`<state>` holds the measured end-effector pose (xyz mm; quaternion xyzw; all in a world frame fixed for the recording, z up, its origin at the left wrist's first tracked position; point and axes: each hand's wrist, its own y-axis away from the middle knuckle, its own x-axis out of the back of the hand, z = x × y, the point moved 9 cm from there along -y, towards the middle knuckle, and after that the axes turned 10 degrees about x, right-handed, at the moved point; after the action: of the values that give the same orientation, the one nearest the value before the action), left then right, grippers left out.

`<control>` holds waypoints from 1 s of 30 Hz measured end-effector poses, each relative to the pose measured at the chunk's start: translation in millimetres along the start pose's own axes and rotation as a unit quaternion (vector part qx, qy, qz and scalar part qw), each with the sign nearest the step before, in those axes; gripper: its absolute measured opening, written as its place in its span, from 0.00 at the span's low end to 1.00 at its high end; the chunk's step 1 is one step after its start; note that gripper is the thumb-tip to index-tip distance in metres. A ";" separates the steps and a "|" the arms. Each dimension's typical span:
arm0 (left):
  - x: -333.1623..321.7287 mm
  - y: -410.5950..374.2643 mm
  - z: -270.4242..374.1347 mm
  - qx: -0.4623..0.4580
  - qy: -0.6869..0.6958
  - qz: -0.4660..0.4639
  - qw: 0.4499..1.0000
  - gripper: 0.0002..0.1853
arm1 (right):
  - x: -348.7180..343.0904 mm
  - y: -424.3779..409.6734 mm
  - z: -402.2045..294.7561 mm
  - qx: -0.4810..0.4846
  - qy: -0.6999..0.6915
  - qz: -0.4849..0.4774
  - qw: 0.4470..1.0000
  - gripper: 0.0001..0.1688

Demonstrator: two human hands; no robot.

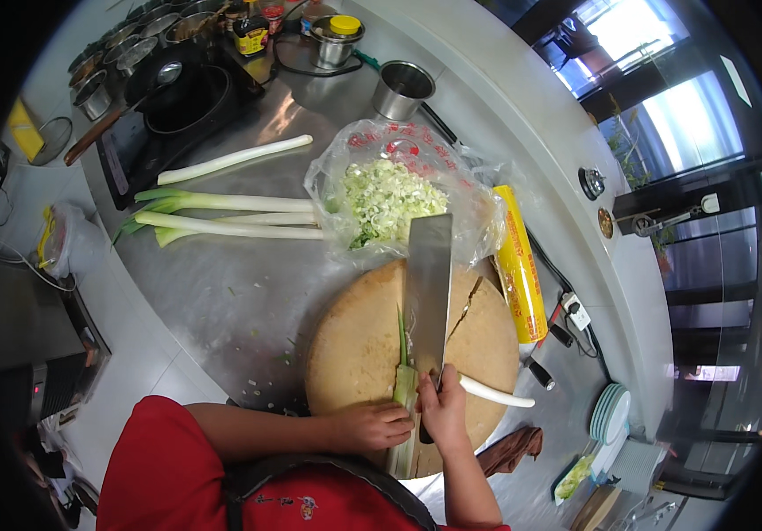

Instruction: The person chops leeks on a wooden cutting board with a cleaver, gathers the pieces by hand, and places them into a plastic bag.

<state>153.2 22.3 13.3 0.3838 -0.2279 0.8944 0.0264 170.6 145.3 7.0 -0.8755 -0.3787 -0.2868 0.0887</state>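
My right hand (pixel 444 410) is closed round the handle of a Chinese cleaver (pixel 428 292), its broad blade pointing away from me over a round wooden chopping block (pixel 347 345). My left hand (pixel 381 426) rests on a green-and-white leek piece (pixel 405 385) lying lengthwise on the block, just left of the cleaver. To the right, a white leek stalk (pixel 500 393) sticks out past the block's edge. Beyond the block lies a clear plastic bag (pixel 474 206) holding chopped leek (pixel 391 199). Several long leeks (pixel 241 201) lie on the steel counter left of the bag.
A crack (pixel 466 307) runs through the block. A yellow box (pixel 520 265) and a brown cloth (pixel 512 450) lie to the right, near stacked plates (pixel 610 415). At the back stand a black pan (pixel 188 99), a steel pot (pixel 404 89) and several metal containers (pixel 138 53).
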 end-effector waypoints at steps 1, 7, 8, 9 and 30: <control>1.1 -1.1 -1.1 0.004 -0.002 -0.003 1.000 0.20 | 2.2 -9.7 -4.2 -0.026 -0.017 -0.015 0.999 0.09; -0.5 -7.7 -0.8 0.007 -0.003 -0.023 1.000 0.21 | 2.5 -89.7 -10.8 -0.045 -0.198 0.046 0.978 0.07; -0.9 -9.7 -0.9 0.002 -0.003 -0.022 1.000 0.21 | 8.5 -96.4 -12.5 -0.042 -0.240 0.079 0.967 0.06; -1.7 -11.6 -1.1 0.001 -0.009 -0.029 1.000 0.21 | 10.7 -99.8 -11.8 -0.041 -0.283 0.102 0.953 0.06; -6.9 -19.7 -2.3 -0.018 -0.047 -0.079 0.996 0.34 | 30.7 57.9 40.7 -0.082 -0.189 0.139 0.969 0.07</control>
<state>160.9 41.8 14.7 0.4418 -0.2136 0.8663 0.0932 246.5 138.8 -5.3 -0.9622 -0.2381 -0.1309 -0.0172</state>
